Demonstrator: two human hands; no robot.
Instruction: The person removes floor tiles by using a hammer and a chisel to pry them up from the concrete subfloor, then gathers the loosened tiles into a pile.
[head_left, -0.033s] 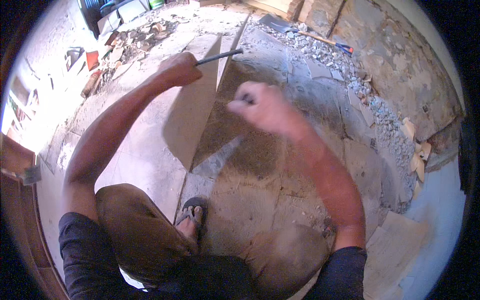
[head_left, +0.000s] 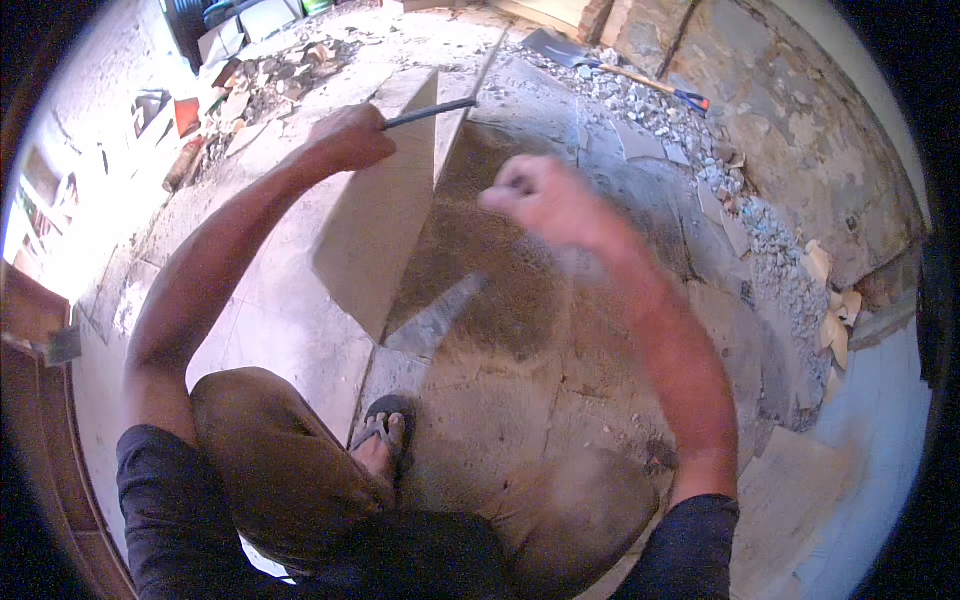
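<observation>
My left hand (head_left: 352,140) is closed around a thin dark metal bar (head_left: 432,112), perhaps a chisel, whose free end points right. Below and beside that hand a large pale tile (head_left: 385,225) is tilted up from the floor. The tile's far edge passes behind the bar. To its right lies a dark, bare patch of ground (head_left: 490,250). Over this patch hovers my right hand (head_left: 545,200), fingers curled closed and smeared by motion. Something dark shows inside the curl, but I cannot make it out.
A shovel (head_left: 630,75) lies on grey rubble (head_left: 775,260) along the right wall. Broken pieces (head_left: 285,75) are heaped at the far left. My sandalled foot (head_left: 380,435) stands near the tile's lower corner. Loose flat slabs (head_left: 800,490) lie at lower right.
My right hand has moved slightly up and to the right. My left hand and the bar have shifted a little left, and the tile's left edge has moved left too.
</observation>
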